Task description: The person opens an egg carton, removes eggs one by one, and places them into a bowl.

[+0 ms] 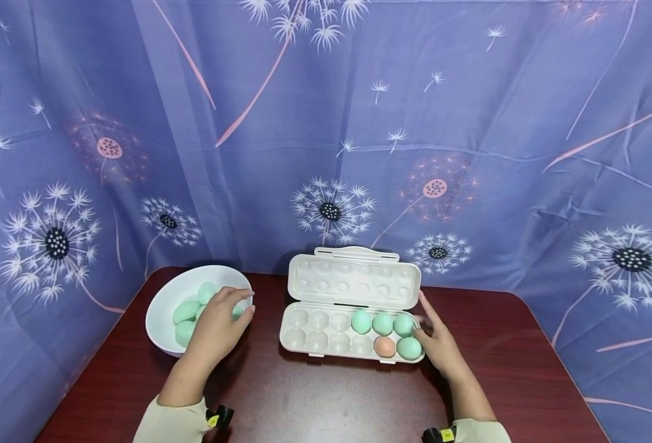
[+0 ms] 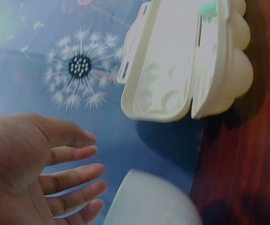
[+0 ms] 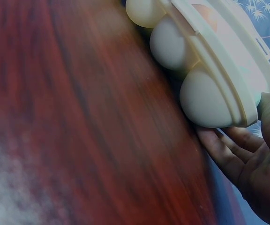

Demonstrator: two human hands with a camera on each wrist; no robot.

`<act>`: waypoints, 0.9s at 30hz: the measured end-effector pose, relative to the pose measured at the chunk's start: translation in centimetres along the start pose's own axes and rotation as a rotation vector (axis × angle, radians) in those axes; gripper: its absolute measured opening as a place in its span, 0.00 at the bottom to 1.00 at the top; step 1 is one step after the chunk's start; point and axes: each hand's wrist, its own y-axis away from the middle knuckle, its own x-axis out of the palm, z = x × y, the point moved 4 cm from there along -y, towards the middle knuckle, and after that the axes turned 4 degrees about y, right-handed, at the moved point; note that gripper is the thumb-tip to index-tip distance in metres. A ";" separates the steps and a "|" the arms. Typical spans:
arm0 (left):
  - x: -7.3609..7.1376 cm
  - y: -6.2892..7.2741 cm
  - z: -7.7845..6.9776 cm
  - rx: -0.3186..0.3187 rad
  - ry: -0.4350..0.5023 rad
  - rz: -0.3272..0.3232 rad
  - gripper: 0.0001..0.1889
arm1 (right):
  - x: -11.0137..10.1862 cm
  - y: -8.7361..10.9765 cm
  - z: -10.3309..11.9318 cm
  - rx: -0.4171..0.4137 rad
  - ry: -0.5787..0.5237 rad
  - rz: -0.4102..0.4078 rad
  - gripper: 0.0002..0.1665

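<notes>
On the table lies an open-lidded white egg carton (image 1: 326,355), holding several green eggs (image 1: 382,323) and one orange-brown egg (image 1: 384,346) at its right end. My right hand (image 1: 441,347) holds that end, thumb at the top edge and fingers beneath the outer cup in the right wrist view. To the left is a white bowl (image 1: 162,307) of green eggs (image 1: 184,333). Above the bowl's right side hovers my left hand (image 1: 218,323), its fingers loosely bent and spread from the thumb. Nothing lies between them in the left wrist view. The hand hides part of the eggs.
Both carton rows have vacant cups (image 1: 317,339) on the left. The dark red table (image 1: 337,400) ends at a blue dandelion-patterned curtain (image 1: 326,154) close behind the bowl and the raised carton lid (image 1: 353,280).
</notes>
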 end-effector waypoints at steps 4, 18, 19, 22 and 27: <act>0.7 -0.3 -0.9 0.023 -0.002 0.010 0.17 | 0.0 0.0 0.0 0.004 0.000 -0.002 0.51; 2.9 -1.3 -3.9 0.061 0.023 0.074 0.20 | -0.1 0.0 0.1 0.007 0.018 -0.005 0.52; 3.1 -1.3 -4.1 0.063 0.021 0.077 0.21 | -0.1 0.0 0.1 0.006 0.017 -0.005 0.52; 3.9 -1.4 -4.9 0.061 0.023 0.098 0.23 | -0.1 0.0 0.1 0.006 0.012 -0.002 0.52; 5.4 -1.3 -6.2 0.072 0.024 0.142 0.25 | 0.0 0.0 -0.1 0.011 0.008 0.004 0.52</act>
